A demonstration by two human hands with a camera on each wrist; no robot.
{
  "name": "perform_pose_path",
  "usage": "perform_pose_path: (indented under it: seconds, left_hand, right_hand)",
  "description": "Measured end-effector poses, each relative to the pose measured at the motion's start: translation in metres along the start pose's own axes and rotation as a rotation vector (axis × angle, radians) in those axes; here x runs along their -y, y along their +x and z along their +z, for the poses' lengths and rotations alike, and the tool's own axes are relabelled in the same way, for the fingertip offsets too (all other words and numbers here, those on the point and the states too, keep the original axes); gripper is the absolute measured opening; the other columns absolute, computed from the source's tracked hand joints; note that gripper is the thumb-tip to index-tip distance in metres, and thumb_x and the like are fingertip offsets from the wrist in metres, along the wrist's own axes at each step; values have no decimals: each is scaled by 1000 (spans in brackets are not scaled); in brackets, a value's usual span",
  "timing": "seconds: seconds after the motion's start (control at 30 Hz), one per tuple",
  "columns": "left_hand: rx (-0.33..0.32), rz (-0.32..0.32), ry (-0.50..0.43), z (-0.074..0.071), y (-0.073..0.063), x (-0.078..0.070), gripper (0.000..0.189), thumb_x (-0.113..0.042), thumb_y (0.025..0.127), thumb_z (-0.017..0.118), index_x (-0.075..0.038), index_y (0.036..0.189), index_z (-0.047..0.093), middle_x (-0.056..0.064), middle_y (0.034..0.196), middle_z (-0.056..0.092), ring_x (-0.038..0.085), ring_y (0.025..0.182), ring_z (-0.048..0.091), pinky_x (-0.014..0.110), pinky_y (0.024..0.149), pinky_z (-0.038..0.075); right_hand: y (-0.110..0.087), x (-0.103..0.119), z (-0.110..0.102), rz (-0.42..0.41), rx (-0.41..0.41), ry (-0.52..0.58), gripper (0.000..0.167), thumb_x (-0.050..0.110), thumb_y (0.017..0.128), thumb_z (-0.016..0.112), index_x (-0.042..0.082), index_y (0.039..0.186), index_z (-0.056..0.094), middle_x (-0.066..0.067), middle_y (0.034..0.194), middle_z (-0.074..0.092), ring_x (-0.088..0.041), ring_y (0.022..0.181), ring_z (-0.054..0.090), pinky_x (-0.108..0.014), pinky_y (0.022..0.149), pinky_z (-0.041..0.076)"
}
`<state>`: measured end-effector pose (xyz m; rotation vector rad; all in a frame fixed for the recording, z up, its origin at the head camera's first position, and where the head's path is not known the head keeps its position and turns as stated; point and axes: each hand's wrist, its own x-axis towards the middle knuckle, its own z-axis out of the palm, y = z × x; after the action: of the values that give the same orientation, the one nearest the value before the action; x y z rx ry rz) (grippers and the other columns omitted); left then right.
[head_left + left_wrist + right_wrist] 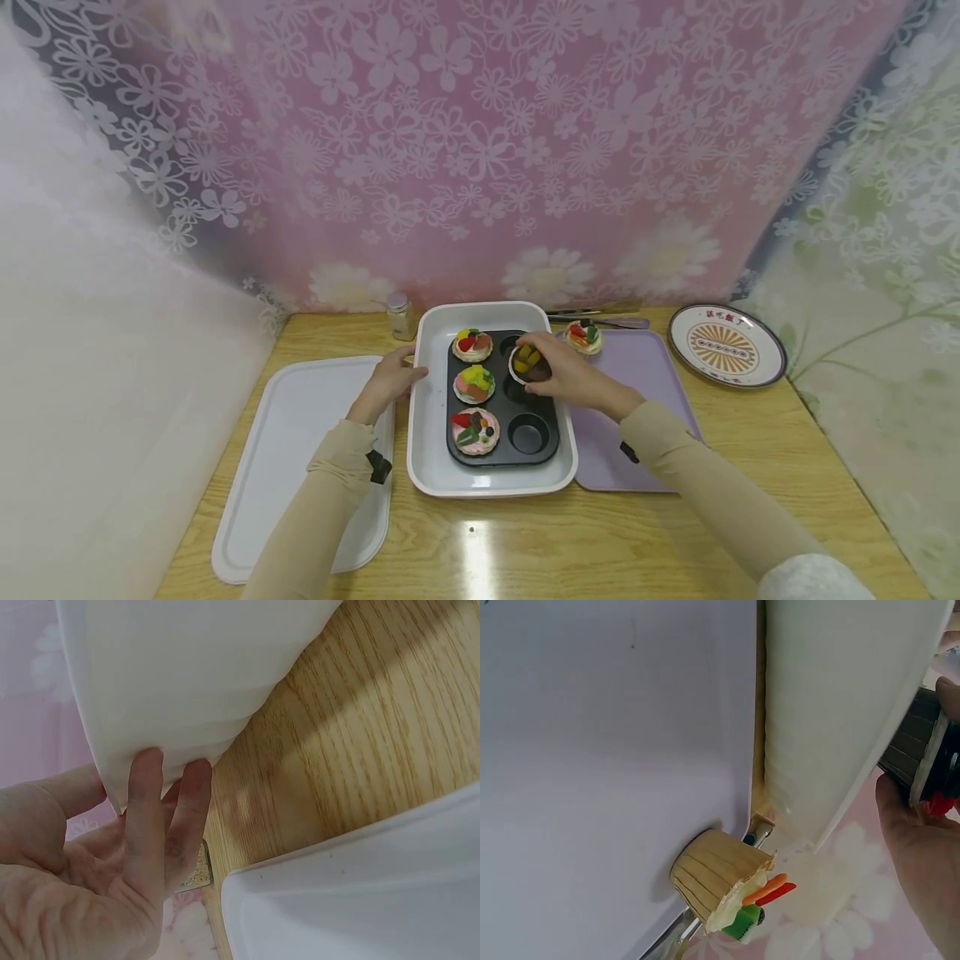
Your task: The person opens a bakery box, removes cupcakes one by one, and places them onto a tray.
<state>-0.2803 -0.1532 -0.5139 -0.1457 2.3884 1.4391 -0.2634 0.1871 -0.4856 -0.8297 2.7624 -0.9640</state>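
Observation:
My right hand [564, 372] holds a toy cupcake [528, 360] with a dark top and yellow pieces, above the right column of a black muffin pan [501, 450]. In the right wrist view, the held cupcake [913, 739] shows a dark ridged side. Three other cupcakes with fruit-like toppings sit in the pan's left column: the far one [472, 345], the middle one [474, 384] and the near one [476, 431]. The pan lies inside a deep white tray [431, 475]. With thumb inside and fingers outside, my left hand [392, 382] pinches that tray's left wall [180, 682].
A flat white tray [300, 450] lies left. On the right, a purple tray [622, 450] carries another cupcake [583, 337] at its far edge. Beyond it stands a patterned plate [727, 346]. A small lidded jar [400, 318] and a purple-handled utensil [624, 323] lie near the back curtain.

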Motion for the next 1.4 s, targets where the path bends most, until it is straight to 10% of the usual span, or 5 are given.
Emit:
perform_pose_path:
  seconds: [0.67,1.4]
  left_hand:
    - [-17,21,22,0,-1,0,58,-18,105,64,-12,159,45,28,135,65,40,113,73,46,84,65]
    - [-8,36,7,1,-3,-1,57,-17,105,62,-11,159,44,29,130,67,40,109,74,42,78,66]
  right_hand:
    - [-13,-16,-48,74,-129,33,82,13,86,87,8,156,44,-17,150,54,-35,124,61,-54,103,54]
    - [-39,-73,-92,300,-317,-10,75,16,96,77,0,158,38,-34,151,48,-53,136,49,-67,114,38]
